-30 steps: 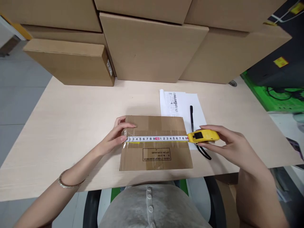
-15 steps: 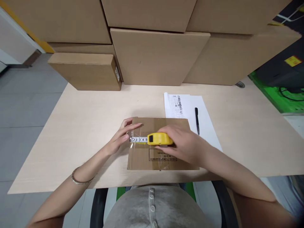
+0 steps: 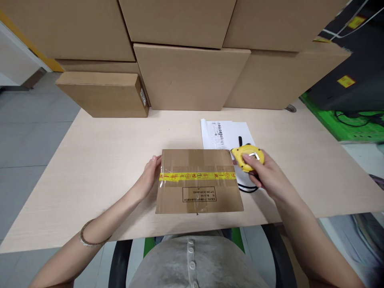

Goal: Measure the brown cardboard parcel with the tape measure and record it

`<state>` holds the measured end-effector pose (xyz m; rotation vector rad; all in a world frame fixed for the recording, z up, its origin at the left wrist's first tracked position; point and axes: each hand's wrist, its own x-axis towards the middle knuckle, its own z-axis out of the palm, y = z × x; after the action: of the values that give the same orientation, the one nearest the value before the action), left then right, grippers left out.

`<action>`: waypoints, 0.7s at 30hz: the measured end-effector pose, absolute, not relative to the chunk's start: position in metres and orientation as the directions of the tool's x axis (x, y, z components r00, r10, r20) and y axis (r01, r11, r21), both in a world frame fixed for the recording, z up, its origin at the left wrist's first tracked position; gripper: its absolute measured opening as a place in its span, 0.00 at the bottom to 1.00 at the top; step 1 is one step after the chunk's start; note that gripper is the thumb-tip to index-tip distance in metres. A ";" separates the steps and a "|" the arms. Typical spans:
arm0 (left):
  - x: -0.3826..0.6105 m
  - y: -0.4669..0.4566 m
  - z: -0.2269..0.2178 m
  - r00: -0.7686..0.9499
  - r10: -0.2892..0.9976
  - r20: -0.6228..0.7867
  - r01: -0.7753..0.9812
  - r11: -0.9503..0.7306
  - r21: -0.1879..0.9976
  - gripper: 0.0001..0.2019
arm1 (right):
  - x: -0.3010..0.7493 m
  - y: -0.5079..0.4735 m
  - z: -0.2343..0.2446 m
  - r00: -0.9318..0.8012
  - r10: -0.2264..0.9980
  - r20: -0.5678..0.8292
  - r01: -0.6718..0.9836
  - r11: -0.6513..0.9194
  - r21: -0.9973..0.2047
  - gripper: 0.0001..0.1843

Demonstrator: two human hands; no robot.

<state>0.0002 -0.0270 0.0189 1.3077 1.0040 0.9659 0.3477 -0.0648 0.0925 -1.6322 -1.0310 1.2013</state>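
Observation:
A small brown cardboard box lies flat on the table before me, with yellow printed tape across its top and a framed block of dark print below. My left hand rests along the box's left side, its fingers stretched out and their tips partly hidden. Beyond the box's right edge, my right hand is closed around a yellow tape measure, held above the table. No blade shows out of it, and a black strap hangs beneath.
Under the tape measure lie white printed sheets with a black pen, partly covered. Large cartons stand stacked along the table's back, and a flatter carton sits at back left. At right is green equipment with black cables.
The tape measure has lifted off the box top and moved right in my right hand, its blade drawn in. My left hand has slid off the top onto the box's left side.

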 end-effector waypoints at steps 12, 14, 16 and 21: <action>0.014 -0.044 0.060 0.029 0.974 0.227 -0.113 -0.222 0.968 0.23 | 0.337 -0.142 0.105 0.216 0.974 -0.063 0.118 -0.090 -0.989 0.18; 0.012 -0.043 0.048 0.128 0.965 0.228 -0.109 -0.215 0.971 0.27 | 0.347 -0.142 0.095 0.125 0.989 -0.074 0.163 -0.094 -0.982 0.17; 0.009 -0.043 0.036 0.224 0.944 0.242 -0.095 -0.226 0.970 0.28 | 0.358 -0.140 0.089 0.120 0.992 -0.047 0.194 -0.070 -0.979 0.15; 0.002 -0.040 0.030 0.302 0.909 0.289 -0.070 -0.281 0.957 0.29 | 0.365 -0.115 0.110 0.179 0.968 0.175 0.372 0.098 -0.923 0.28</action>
<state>0.0022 -0.0403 0.0298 1.5311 0.8005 1.1837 0.3648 -0.1146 0.1101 -1.4528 -1.3682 0.7513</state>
